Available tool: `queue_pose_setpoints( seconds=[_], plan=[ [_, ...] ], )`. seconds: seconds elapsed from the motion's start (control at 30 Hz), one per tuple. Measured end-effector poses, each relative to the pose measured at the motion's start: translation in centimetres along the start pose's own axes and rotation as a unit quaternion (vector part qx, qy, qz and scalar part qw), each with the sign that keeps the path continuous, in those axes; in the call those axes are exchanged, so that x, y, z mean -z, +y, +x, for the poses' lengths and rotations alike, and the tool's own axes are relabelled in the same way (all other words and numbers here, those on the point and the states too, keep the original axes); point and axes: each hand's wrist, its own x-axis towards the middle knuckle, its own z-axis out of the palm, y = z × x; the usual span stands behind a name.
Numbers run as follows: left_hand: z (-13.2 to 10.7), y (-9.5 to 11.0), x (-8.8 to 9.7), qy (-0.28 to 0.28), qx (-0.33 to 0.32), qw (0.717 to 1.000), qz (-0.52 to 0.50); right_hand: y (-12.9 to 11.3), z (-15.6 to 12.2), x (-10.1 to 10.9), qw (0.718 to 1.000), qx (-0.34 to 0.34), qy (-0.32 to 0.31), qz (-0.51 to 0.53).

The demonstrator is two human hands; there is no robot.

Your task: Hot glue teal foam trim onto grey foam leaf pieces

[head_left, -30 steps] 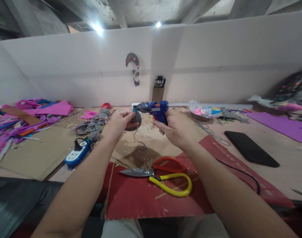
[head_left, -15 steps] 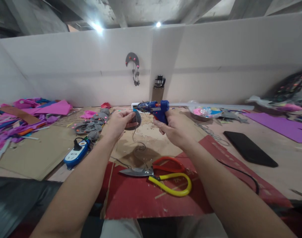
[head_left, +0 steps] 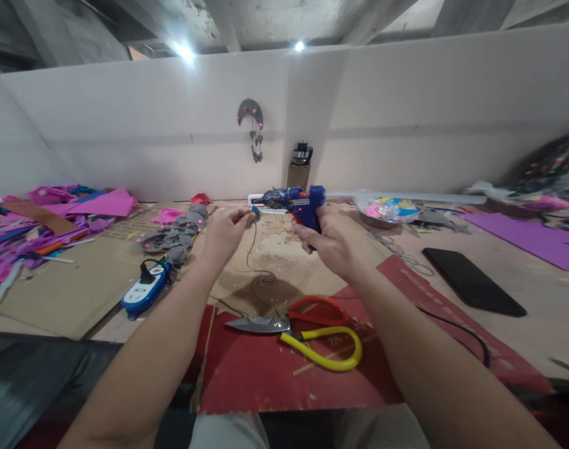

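Note:
My right hand [head_left: 326, 240] is wrapped around the handle of a blue hot glue gun [head_left: 300, 202], its nozzle pointing left. Just left of the nozzle, my left hand [head_left: 225, 234] pinches a grey felt piece [head_left: 255, 212]; only a small dark edge shows at the fingertips, the rest is hidden behind the fingers. A thin grey cord [head_left: 250, 252] hangs from there and curls on the brown cardboard below. Open-bladed scissors [head_left: 321, 333] with one red and one yellow handle lie nearer me on red cardboard [head_left: 265, 380].
At left are a blue-white power strip [head_left: 146, 290], grey felt pieces [head_left: 169, 237] and colourful scraps [head_left: 97, 209]. A black phone [head_left: 473, 280] and purple sheet [head_left: 527, 234] lie right. Behind stand a bottle [head_left: 300, 165] and a bowl [head_left: 387, 215]. A grey moon ornament [head_left: 250, 112] hangs on the wall.
The grey felt piece, broadly visible before, has turned so that mostly just an edge shows. The glue gun has shifted slightly right and up, away from my left fingers.

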Motion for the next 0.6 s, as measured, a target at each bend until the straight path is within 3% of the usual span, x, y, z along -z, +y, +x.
queue_pose_setpoints(
  seconds=[0.1,0.17,0.37,0.6],
  plan=[
    [0.1,-0.3,0.8,0.051,-0.163,0.969,0.181,0.2,0.0,-0.1,0.999,0.009,0.008,0.030],
    [0.2,-0.5,1.3,0.068,-0.221,0.945,0.232,0.3,0.0,-0.1,0.999,0.011,0.003,0.042],
    [0.2,-0.2,1.5,0.081,-0.257,0.928,0.258,0.3,-0.1,-0.2,0.999,0.013,0.000,0.035],
    [0.1,-0.2,1.5,0.086,-0.270,0.923,0.261,-0.9,-0.4,-0.1,0.996,0.023,0.023,-0.088]
  ],
)
